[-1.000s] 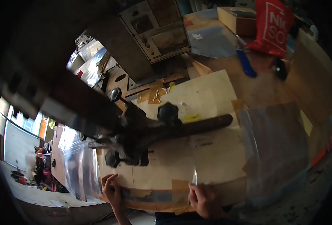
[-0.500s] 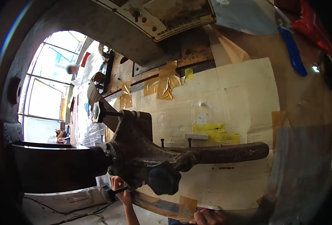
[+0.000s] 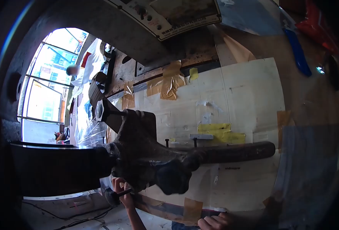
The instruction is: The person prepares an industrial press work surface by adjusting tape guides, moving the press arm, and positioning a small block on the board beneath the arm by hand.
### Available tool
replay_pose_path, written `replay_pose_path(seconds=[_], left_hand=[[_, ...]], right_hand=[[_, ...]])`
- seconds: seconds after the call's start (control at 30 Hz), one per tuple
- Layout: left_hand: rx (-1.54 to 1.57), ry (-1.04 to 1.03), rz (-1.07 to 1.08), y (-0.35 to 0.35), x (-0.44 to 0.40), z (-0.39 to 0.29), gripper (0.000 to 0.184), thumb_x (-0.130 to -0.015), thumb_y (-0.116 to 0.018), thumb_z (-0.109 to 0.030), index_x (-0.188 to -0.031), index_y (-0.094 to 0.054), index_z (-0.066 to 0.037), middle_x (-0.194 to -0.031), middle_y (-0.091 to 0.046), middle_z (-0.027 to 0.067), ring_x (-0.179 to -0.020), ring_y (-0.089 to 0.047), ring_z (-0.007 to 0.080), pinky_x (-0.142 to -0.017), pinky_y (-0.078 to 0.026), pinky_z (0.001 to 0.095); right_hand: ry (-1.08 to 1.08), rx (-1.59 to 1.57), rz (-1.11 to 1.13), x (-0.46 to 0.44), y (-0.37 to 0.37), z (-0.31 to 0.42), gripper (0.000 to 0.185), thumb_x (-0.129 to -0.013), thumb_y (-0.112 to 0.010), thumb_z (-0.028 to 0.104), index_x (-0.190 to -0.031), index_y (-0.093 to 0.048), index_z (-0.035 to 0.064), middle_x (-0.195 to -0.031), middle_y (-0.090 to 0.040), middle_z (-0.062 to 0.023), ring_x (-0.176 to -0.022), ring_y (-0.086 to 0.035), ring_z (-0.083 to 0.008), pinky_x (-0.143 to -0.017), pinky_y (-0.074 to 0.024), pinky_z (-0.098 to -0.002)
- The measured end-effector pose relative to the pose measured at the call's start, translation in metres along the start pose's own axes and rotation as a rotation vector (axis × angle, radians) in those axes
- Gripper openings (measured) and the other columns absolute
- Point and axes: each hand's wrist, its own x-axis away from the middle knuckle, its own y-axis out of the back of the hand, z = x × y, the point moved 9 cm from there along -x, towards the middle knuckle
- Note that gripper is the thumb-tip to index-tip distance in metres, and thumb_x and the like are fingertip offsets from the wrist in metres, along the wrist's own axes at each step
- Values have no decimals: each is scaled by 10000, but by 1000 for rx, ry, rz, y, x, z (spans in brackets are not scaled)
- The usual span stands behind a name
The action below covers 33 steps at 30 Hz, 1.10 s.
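My left hand (image 3: 124, 191) is at the lower left, its fingers bent near the board's front edge and partly behind a threaded knob. A pale, see-through sheet (image 3: 106, 184) lies against its fingertips; what it grips is unclear. My right hand (image 3: 214, 222) rests at the bottom, its fingers curled over the front edge of the paper-covered board (image 3: 250, 184); anything inside it is hidden. Brown tape (image 3: 192, 209) crosses that edge beside it. Over the board stands a dark cast-metal machine head (image 3: 137, 153) with knobs and a long bar (image 3: 238, 152).
A small metal block (image 3: 201, 136) lies by yellow tape (image 3: 225, 135). The machine's control panel (image 3: 188, 19) hangs above. A blue-handled tool (image 3: 297, 53) and a red packet (image 3: 318, 27) lie at the upper right. Cables (image 3: 73, 218) run along the lower left. Another person appears beyond the opening.
The white bit beside my right hand is now mostly out of sight, and that hand has shifted slightly. My left hand stays nearly in place. The picture has darkened.
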Motion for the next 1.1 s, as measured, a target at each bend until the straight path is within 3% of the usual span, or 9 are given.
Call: replay_pose_path(seconds=[0.1,0.23,0.27,0.37,0.4,0.57,0.67,0.9,1.1], left_hand=[[-14,91,108,-6,-2,-7,472,-769,-588,-227,-1138,-541,64,-1186,-535,167,-1083,-491,307,-1007,-305,383],[106,43,31,-6,0,-6,365,-807,-608,-180,-1103,-581,32,-1051,-559,111,-934,-542,211,-668,-424,251],[3,-26,69,-7,-4,-6,347,-813,-606,-182,-1096,-593,17,-996,-552,90,-887,-539,191,-641,-418,248],[7,-54,70,-9,-10,-34,301,-829,-598,-187,-1079,-627,-22,-847,-518,36,-782,-517,131,-575,-394,243],[-45,-58,91,-8,-12,-28,191,-804,-625,-115,-938,-601,19,-813,-542,91,-751,-558,207,-717,-429,326],[7,-181,68,-12,-12,-38,244,-813,-618,-128,-1036,-647,-33,-818,-550,82,-726,-556,194,-710,-436,336],[-9,-204,80,-7,-12,-40,233,-837,-618,-158,-1039,-656,-48,-836,-565,79,-749,-566,194,-718,-442,338],[-15,-252,60,-5,-11,-37,237,-848,-632,-201,-1063,-634,-101,-871,-601,94,-768,-633,228,-701,-480,371],[-83,-188,127,-8,-8,-34,270,-840,-630,-275,-1082,-614,-156,-985,-598,74,-821,-655,267,-698,-498,426]], right_hand=[[-7,-51,-3,-3,4,1,196,-667,-517,221,-576,-374,123,-526,-407,-51,-450,-475,-196,-477,-362,-353],[-44,-31,197,-6,1,1,95,-570,-553,113,-625,-478,95,-535,-440,-59,-438,-485,-219,-458,-359,-334],[-14,-17,74,-5,1,2,142,-473,-493,152,-537,-371,116,-485,-372,-46,-395,-432,-214,-445,-306,-328],[-1,-56,-8,4,0,-1,100,-554,-507,155,-591,-431,103,-523,-443,-53,-450,-490,-220,-491,-370,-340],[4,-54,-56,3,4,0,90,-561,-508,144,-592,-436,99,-526,-443,-58,-456,-488,-236,-499,-379,-350],[-14,-135,-329,14,21,-4,78,-580,-481,65,-567,-404,69,-522,-405,-110,-481,-444,-312,-507,-381,-382],[2,-349,-456,21,29,-5,188,-678,-456,55,-536,-337,26,-492,-322,-117,-431,-349,-246,-448,-257,-330],[-107,-856,-502,39,11,-41,142,-571,-426,133,-490,-350,46,-480,-365,-31,-405,-333,-87,-390,-229,-240],[431,-1428,-644,54,35,-36,122,-560,-430,102,-489,-341,58,-460,-311,-29,-327,-258,-117,-392,-242,-263]])
